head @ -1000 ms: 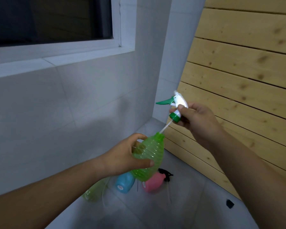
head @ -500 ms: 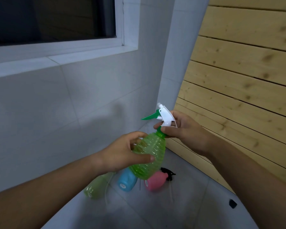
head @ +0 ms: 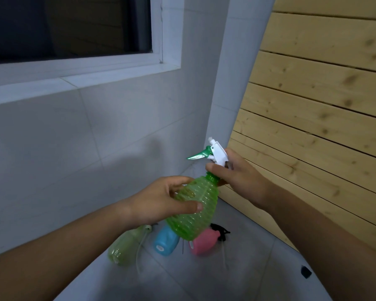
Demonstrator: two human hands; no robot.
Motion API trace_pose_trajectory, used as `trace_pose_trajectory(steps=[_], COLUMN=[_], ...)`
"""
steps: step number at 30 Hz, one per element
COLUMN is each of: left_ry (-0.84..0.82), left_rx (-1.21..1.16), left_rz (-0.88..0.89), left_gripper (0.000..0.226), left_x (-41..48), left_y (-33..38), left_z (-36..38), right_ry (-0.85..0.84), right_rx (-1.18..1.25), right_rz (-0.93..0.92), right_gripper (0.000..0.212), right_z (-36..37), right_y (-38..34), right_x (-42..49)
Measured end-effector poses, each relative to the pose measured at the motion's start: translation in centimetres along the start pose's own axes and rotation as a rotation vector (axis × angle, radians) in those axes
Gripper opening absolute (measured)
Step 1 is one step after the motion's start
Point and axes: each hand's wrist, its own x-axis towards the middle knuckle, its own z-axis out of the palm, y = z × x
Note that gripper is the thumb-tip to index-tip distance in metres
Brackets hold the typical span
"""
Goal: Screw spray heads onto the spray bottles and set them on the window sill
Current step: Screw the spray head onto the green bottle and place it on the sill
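The green bottle (head: 195, 205) is held at the centre of the frame, its long axis tilted so that the neck points toward the upper right and the base toward the lower left, above the floor (head: 204, 283). The left hand (head: 161, 203) is wrapped around the ribbed body from the left, thumb across the front and fingers behind. The right hand (head: 237, 177) is closed on the collar at the neck from the right, thumb laid across the front, so it is the hand nearer the joint on which the screwing turns. The spray head (head: 215, 152) is seated on the neck, in line with the bottle's axis, its white body uppermost and its green trigger pointing toward the left of the frame; whether the thread is fully tightened cannot be told. The bottle is translucent bright green with a beaded, bulbous body narrowing to the neck, and appears empty. The sill (head: 74, 83) lies at the upper left, above and to the left of both hands, with nothing seen on it. On the floor at the lower centre lie a pale green bottle (head: 126, 248), a blue bottle (head: 166, 241) and a pink bottle (head: 203, 243), with a black head (head: 220, 232) touching the pink one.
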Motion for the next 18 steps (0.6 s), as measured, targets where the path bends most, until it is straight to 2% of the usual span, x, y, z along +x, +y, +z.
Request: trace_pose_trajectory(steps=[3, 8, 11, 13, 18], left_ry=[0.007, -0.017, 0.006, 0.017, -0.024], left_rx=[-0.001, 0.002, 0.001, 0.000, 0.002], left_rz=[-0.004, 0.003, 0.006, 0.004, -0.002], left_gripper=[0.038, 0.038, 0.038, 0.038, 0.037], left_x=[-0.1, 0.0, 0.0, 0.0, 0.1], left_y=[0.1, -0.1, -0.1, -0.1, -0.4], left_z=[0.0, 0.2, 0.0, -0.1, 0.2], right_ry=[-0.079, 0.066, -0.063, -0.107, -0.004], right_rx=[0.132, -0.034, 0.154, 0.195, -0.029], right_rz=[-0.021, -0.012, 0.004, -0.020, -0.006], right_gripper=[0.035, 0.038, 0.029, 0.025, 0.026], right_z=[-0.6, 0.7, -0.1, -0.5, 0.4], right_y=[0.0, 0.6, 0.4, 0.3, 0.4], right_x=[0.0, 0.2, 0.1, -0.1, 0.0])
